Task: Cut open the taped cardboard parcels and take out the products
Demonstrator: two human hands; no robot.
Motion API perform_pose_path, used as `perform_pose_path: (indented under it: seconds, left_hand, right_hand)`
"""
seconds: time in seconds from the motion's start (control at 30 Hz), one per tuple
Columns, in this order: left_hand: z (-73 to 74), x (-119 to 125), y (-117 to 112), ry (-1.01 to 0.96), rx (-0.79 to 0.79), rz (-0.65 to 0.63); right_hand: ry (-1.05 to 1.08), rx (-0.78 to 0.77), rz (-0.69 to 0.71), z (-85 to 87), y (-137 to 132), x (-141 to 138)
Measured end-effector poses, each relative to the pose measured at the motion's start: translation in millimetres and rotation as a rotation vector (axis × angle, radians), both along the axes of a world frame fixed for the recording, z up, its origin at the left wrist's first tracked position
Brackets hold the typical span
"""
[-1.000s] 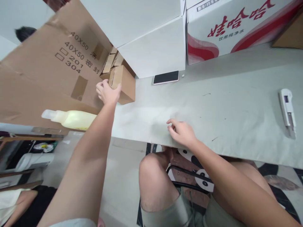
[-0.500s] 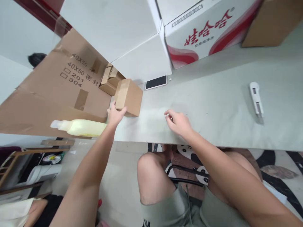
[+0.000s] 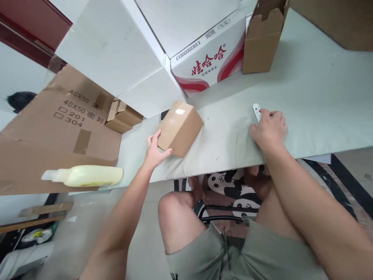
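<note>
My left hand point(image 3: 155, 151) grips the near left end of a small taped cardboard box point(image 3: 186, 130), thumb on one side and fingers on the other. The box sits tilted at an angle on the covered table. Over to the right, my right hand point(image 3: 270, 126) is on a white utility knife point(image 3: 256, 110), its fingers curled over it. Only the knife's far end shows; the blade end is hidden under the hand. Behind the box, a phone point(image 3: 164, 115) is mostly covered.
A bottle of pale yellow liquid point(image 3: 93, 175) lies at the left near a large printed carton point(image 3: 58, 128). Small brown boxes point(image 3: 124, 115) stand in the corner. White cartons point(image 3: 154, 91), a red-and-white carton point(image 3: 210, 66) and an open-topped brown box point(image 3: 260, 50) line the back.
My left hand has pulled the cardboard box rightward, away from the corner, and turned it. My right hand has moved right, onto the utility knife. The camera view has shifted.
</note>
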State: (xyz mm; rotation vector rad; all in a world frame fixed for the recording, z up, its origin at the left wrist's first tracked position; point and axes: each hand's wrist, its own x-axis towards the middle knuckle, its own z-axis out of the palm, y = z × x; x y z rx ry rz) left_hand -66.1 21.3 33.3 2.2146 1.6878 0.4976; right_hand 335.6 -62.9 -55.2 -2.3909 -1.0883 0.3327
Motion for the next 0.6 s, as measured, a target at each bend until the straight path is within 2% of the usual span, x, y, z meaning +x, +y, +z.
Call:
perform_pose_path:
  seconds: [0.13, 0.2, 0.27, 0.33, 0.47, 0.53, 0.6]
  left_hand:
    - [5.1, 24.4, 4.2, -0.067, -0.164, -0.313]
    - [0.1, 33.9, 2.5, -0.145, -0.19, -0.402]
    - [-12.2, 40.5, -3.4, -0.239, -0.125, -0.436]
    - [-28.9, 44.2, -12.9, -0.316, -0.021, -0.435]
    - [-57.1, 48.6, -35.5, -0.441, 0.166, -0.416]
    - [-61.9, 52.0, -44.7, -0.5, 0.226, -0.419]
    - [-60.2, 56.1, -51.7, -0.504, 0.249, -0.421]
  right_hand:
    - [0.018, -0.047, 0.067, 1.4, 1.9, 11.1]
    - [0.026, -0.01, 0.062, 6.2, 3.2, 8.0]
    - [0.022, 0.065, 0.027, 9.9, 4.6, 3.6]
    - [0.006, 0.189, -0.018, 9.6, 5.4, 1.0]
    - [-0.013, 0.569, -0.058, 4.3, 1.9, -0.4]
    - [0.026, 0.782, -0.04, 11.8, -2.3, -5.8]
    - [0.104, 0.895, -0.006, 31.5, -7.0, -18.7]
